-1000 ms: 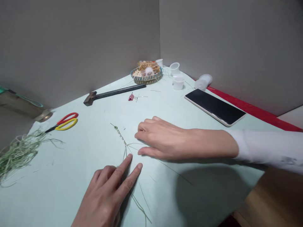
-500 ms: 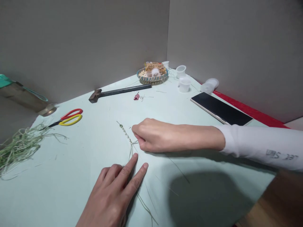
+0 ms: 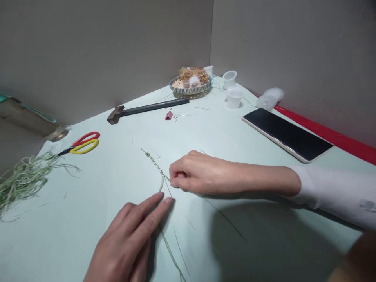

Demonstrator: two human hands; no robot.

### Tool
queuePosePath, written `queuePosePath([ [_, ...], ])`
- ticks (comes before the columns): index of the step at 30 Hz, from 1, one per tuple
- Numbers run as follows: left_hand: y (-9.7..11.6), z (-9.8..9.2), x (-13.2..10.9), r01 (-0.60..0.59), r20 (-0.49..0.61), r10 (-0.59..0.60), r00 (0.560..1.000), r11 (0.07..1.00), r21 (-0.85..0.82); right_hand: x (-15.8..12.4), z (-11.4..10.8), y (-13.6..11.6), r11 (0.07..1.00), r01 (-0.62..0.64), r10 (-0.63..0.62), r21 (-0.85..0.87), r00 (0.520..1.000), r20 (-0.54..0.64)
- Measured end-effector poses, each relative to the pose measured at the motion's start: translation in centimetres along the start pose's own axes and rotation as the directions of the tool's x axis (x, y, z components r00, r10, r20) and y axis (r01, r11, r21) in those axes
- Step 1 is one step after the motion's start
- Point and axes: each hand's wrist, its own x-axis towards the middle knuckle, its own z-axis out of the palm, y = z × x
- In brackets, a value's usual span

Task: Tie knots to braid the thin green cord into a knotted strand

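Observation:
A short braided cord of pale green grass strands lies on the table, a thin tip at its far end and loose strands fanning out at its near end. My left hand is open, index and middle fingers stretched out with their tips on the loose strands just below the braid. To the right of the braid's near end, my right hand is closed in a pinch on a green strand that runs from the braid. Its curled fingers hide the pinched part. Longer loose strands trail toward the near edge.
At the left lie a bundle of green strands and red-and-yellow-handled scissors. Behind are a hammer, a pink binder clip and a woven basket. White plastic cups and a phone occupy the right.
My left fingers have drawn closer together and shifted slightly left over the strands. My right hand has turned, its pinch now nearer the braid's lower end. The view has shifted a little.

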Motion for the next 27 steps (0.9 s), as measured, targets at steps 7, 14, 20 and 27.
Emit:
queuePosePath([
  [7,-0.2,-0.4,1.9,0.389,-0.042,-0.396,0.917,0.913,-0.124,0.1,-0.5,0.6,0.996,0.011,-0.015,0.088,0.999,0.044],
  [14,-0.6,-0.2,3.7,0.427,0.074,-0.424,0.903,0.904,-0.025,0.2,-0.4,0.9,0.998,0.050,-0.052,0.044,0.997,0.051],
  [20,-0.5,-0.3,3.4,0.435,0.042,-0.435,0.899,0.900,0.021,-0.1,-0.5,0.7,0.998,0.066,-0.065,-0.011,0.995,0.072],
  [27,0.5,-1.3,4.0,0.745,0.203,-0.743,0.638,0.528,-0.409,-0.3,-0.7,0.4,0.997,0.054,-0.049,-0.063,0.996,0.072],
])
